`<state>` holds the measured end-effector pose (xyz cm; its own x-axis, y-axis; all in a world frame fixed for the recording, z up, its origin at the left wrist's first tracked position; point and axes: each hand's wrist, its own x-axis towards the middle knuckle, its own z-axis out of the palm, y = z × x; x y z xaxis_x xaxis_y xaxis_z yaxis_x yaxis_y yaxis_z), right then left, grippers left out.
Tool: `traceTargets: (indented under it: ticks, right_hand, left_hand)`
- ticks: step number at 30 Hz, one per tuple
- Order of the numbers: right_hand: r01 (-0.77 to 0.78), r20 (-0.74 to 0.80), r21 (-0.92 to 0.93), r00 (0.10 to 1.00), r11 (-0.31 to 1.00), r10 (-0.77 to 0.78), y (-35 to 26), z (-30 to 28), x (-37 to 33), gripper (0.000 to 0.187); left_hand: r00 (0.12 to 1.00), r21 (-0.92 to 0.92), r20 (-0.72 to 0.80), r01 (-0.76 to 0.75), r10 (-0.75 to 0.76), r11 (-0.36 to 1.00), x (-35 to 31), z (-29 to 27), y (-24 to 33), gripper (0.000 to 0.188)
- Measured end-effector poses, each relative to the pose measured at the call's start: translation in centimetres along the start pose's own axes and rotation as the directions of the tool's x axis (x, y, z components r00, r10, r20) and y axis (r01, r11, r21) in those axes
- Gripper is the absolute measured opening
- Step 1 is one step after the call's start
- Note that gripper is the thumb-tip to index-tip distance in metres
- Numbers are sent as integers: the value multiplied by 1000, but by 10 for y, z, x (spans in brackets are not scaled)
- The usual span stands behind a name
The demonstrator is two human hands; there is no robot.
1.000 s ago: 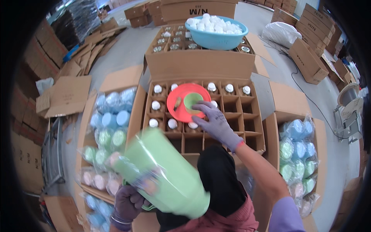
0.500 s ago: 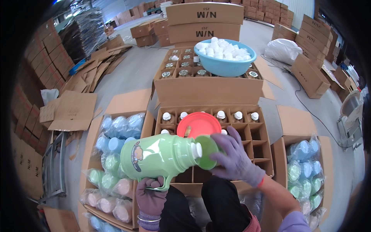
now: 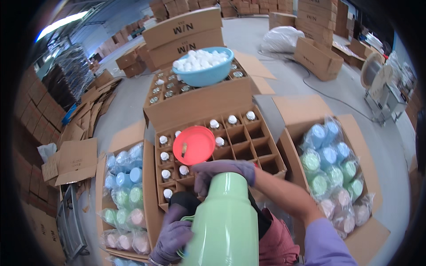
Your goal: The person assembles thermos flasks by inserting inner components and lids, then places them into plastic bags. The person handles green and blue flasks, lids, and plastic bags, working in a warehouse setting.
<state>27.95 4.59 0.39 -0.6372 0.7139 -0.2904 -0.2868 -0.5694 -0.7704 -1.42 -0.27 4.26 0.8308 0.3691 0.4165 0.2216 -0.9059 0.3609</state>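
Observation:
A pale green thermos flask (image 3: pixel 226 226) stands nearly upright close to me at the lower middle. Its green cup lid (image 3: pixel 227 185) now sits over the neck, hiding the white stopper. My right hand (image 3: pixel 222 170), in a purple glove, curls round the far side of the cup lid, with some fingers hidden behind it. Low on the left, my gloved left hand (image 3: pixel 171 239) is closed at the flask's handle (image 3: pixel 186 219), slightly blurred. Just beyond the flask, a red shallow basin (image 3: pixel 194 145) holding a small brush (image 3: pixel 184 150) rests on a divided carton (image 3: pixel 270 162).
White-stoppered bottles (image 3: pixel 232 119) fill several carton cells. Behind stands another bottle carton bearing a blue basin (image 3: pixel 206 75) of white stoppers. Open boxes of bagged pastel cups flank me, left (image 3: pixel 151 190) and right (image 3: pixel 284 146). A cable (image 3: pixel 328 93) crosses the floor at right.
The flask has swung from lying sideways to nearly upright and closer to me. The cup lid has gone from beside the stopper onto the neck. My view has turned rightward.

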Motion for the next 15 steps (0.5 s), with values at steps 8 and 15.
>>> traceTargets:
  ticks: [8, 15]
  right_hand:
    - [123, 115, -831, 992, 543, -49, 16, 56, -8, 64]
    - [-32, -250, -560, 959, 828, -132, 28, 33, -84, 49]
  left_hand:
    - [850, 238, 452, -406, 269, 882, -84, 23, 33, 43]
    - [876, -46, 466, -118, 126, 992, -101, 4, 60, 54]
